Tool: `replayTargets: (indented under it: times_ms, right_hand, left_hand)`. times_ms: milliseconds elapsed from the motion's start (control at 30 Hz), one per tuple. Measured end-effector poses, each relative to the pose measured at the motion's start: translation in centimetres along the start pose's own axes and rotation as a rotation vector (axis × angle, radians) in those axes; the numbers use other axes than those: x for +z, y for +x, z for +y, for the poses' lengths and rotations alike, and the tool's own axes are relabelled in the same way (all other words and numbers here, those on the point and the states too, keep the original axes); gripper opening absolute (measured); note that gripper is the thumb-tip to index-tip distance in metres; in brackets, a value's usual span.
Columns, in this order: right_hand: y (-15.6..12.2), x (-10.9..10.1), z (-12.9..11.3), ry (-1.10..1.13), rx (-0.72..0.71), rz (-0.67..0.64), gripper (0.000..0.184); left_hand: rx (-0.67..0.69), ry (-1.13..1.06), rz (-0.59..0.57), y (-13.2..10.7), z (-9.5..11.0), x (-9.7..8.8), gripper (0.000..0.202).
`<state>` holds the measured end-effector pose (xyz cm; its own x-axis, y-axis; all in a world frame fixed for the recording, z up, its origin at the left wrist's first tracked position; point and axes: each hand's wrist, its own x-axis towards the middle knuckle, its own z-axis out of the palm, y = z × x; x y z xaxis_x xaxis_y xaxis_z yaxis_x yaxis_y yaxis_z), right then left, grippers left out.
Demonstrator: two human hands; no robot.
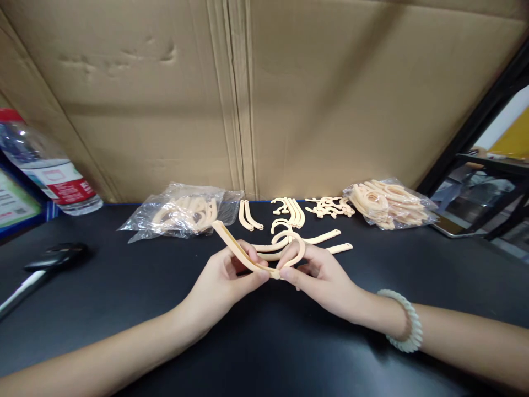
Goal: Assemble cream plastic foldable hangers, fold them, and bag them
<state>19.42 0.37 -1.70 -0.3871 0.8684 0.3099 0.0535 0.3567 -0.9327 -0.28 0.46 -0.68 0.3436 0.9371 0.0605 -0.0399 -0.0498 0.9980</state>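
Note:
Between thumb and fingers my left hand (231,273) grips a curved beige hanger arm (231,242), with a groove along it and its far end tilted up to the left. Pinched in my right hand (320,270) is a beige hanger hook (301,242), its round loop facing up. The two pieces meet between my thumbs; whether they are joined I cannot tell. Just behind my hands, more long hanger arms (322,238) lie on the black table (264,342), partly hidden. Farther back rest two short curved arms (250,215) and a small group of arms and hooks (294,212).
Small beige pieces (330,207) lie in a pile at the back. Clear bags of beige parts stand on the left (182,212) and right (384,201). A bottle (53,171) and a black object (58,256) are at left. Cardboard (330,99) walls the back.

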Motion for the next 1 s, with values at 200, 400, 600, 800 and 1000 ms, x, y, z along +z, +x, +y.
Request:
replayTargets:
  times_ms: [200,400,600,800,1000]
  right_hand:
    - [0.1,0.4,0.0,0.109,0.071,-0.009,0.02]
    - [1.3,-1.8,-0.1,-0.019,0.0,0.045,0.023]
    - [4.3,-8.1,1.8,-0.797,-0.268,0.062,0.02]
    - [4.9,-10.4,3.5,-1.005,-0.269,-0.086,0.023]
    - [5.0,-9.9,3.2,-0.978,-0.268,-0.033,0.022]
  left_hand:
    - [0.01,-0.034,-0.036,0.0,0.1,0.2,0.03]
    - [-0.037,-0.035,-0.035,-0.1,0.2,0.1,0.032]
    - [-0.035,-0.069,-0.005,-0.1,0.2,0.0,0.028]
    - [-0.056,-0.131,0.012,-0.1,0.4,0.1,0.03]
    - [-0.056,-0.086,0.003,-0.2,0.6,0.1,0.026]
